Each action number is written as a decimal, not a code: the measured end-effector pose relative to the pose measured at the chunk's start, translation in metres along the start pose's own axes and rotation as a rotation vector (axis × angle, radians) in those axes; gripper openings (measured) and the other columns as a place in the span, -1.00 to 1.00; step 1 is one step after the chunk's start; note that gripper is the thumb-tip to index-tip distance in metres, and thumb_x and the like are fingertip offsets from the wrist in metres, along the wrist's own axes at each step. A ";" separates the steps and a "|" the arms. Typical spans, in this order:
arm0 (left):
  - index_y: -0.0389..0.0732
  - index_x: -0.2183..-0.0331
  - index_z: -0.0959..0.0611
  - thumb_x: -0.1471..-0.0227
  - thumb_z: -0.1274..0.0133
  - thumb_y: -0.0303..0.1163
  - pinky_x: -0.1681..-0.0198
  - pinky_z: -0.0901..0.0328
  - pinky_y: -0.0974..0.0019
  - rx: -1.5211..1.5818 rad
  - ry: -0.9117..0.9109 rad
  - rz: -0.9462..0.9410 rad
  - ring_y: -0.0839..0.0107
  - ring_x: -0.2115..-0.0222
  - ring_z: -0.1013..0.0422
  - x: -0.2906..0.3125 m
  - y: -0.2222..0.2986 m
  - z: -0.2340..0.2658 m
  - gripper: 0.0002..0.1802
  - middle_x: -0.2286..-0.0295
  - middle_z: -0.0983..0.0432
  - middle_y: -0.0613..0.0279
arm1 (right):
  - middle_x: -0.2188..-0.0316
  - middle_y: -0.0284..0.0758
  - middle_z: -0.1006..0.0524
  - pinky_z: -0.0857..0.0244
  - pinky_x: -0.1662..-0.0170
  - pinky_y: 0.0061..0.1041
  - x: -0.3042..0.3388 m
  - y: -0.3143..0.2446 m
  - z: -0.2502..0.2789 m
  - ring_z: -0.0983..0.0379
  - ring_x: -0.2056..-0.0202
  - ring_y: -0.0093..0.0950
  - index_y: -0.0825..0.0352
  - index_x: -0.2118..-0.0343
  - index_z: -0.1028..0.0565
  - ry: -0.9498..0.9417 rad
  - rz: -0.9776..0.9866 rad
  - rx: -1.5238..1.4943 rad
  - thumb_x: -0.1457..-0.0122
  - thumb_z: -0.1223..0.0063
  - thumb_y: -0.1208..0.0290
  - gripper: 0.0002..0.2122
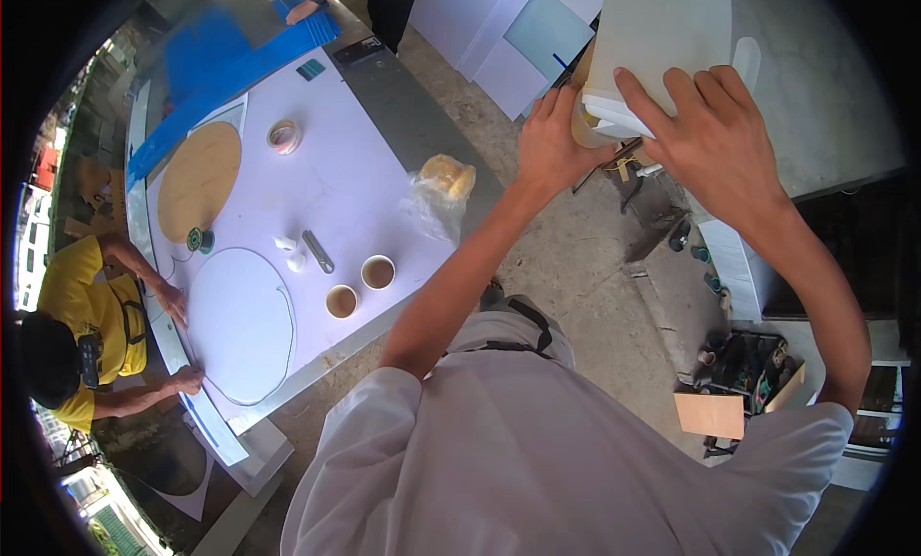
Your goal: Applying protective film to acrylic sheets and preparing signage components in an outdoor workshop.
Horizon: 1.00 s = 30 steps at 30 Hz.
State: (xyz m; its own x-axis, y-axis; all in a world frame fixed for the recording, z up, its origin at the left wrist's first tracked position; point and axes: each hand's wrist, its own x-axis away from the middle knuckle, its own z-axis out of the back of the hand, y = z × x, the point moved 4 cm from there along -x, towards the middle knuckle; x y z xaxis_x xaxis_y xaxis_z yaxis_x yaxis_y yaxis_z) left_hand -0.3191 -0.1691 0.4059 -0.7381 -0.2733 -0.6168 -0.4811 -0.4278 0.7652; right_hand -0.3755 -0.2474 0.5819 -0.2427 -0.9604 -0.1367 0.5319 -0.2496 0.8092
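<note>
At the upper right, a cream-white plastic container [662, 38] with a white rim or lid edge is between my two hands. My left hand [556, 151] is closed around its near left side, thumb pointing toward the right hand. Over the white near edge, my right hand [718, 139] curls its fingers, with the index finger stretched along the top. What the container holds is hidden from this angle. Below my hands, the dark and yellow bits are too small to name.
A white-topped table [355, 163] at left carries two paper cups [378, 271], a tape roll [284, 137], a utility knife [318, 252], a bagged bread [447, 177] and a round white panel [240, 326]. A person in yellow [120, 307] touches the panel. Blue sheeting [240, 67] lies beyond.
</note>
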 end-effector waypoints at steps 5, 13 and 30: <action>-0.21 0.21 -0.46 0.50 -0.40 -0.23 0.26 -0.39 0.10 0.024 -0.053 -0.053 0.09 0.28 -0.43 -0.009 0.023 -0.002 -0.28 0.32 -0.45 0.12 | 0.57 -0.42 -0.35 -0.23 0.32 -0.54 0.023 0.020 0.022 -0.31 0.55 -0.53 0.21 0.13 -0.52 0.097 0.024 0.037 0.20 -0.16 0.41 -0.57; -0.27 0.24 -0.45 0.44 -0.39 -0.23 0.32 -0.38 0.12 0.088 -0.148 -0.061 0.11 0.35 -0.47 -0.014 0.064 -0.012 -0.32 0.36 -0.47 0.06 | 0.52 -0.45 -0.28 -0.22 0.32 -0.52 0.063 0.031 0.053 -0.30 0.51 -0.52 0.16 0.14 -0.52 0.188 0.006 0.204 0.24 -0.13 0.39 -0.55; -0.32 0.21 -0.45 0.44 -0.36 -0.16 0.36 -0.42 0.13 -0.005 -0.200 -0.135 0.10 0.37 -0.51 -0.010 0.119 -0.009 -0.27 0.34 -0.51 0.03 | 0.61 -0.46 -0.17 -0.33 0.31 -0.43 0.102 0.052 0.088 -0.27 0.54 -0.49 0.02 0.04 -0.55 0.123 0.012 0.257 0.22 -0.11 0.35 -0.48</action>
State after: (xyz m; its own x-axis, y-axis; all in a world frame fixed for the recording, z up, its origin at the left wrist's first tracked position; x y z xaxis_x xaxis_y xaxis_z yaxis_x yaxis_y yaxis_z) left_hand -0.3650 -0.2252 0.5015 -0.7462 -0.0376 -0.6646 -0.5800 -0.4533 0.6768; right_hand -0.4436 -0.3472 0.6600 -0.1289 -0.9748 -0.1823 0.3068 -0.2140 0.9274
